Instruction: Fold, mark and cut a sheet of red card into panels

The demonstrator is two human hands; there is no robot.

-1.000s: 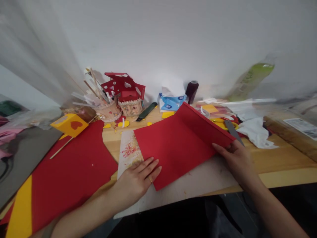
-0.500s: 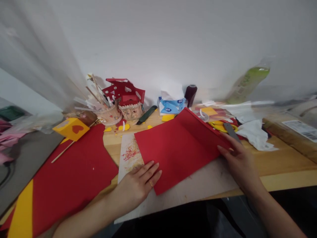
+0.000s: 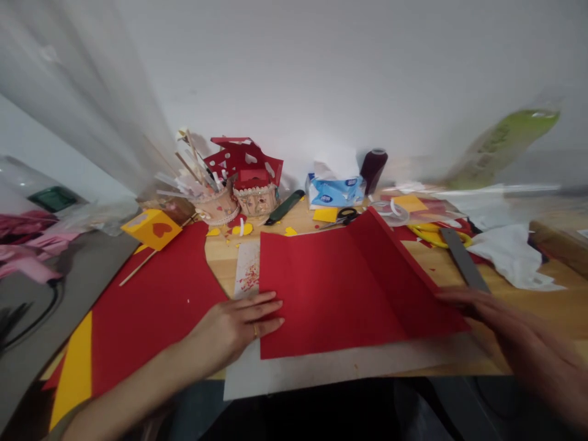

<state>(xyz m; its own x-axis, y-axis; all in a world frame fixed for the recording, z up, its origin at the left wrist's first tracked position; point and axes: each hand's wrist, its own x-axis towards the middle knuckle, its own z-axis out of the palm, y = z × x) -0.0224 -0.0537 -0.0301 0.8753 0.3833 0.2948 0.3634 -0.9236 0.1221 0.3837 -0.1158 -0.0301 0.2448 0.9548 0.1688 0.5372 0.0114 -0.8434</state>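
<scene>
Steadying 1 red sheet [image 3: 321,294] between left hand [image 3: 234,324] and right hand [image 3: 514,324].
The left hand lies flat on the sheet's left edge, fingers loosely spread, clasping nothing; the right hand blurs at its right edge, so I cannot tell its grip. Folding seems partly done: the panel beside the right hand is creased and tilts up, the rest looks unfolded. Beyond both hands: scissors [image 3: 348,214], then a tissue box [image 3: 335,192].

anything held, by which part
Left hand lies on the red sheet at its left edge, right hand at its right; whether either grips cannot be told.
</scene>
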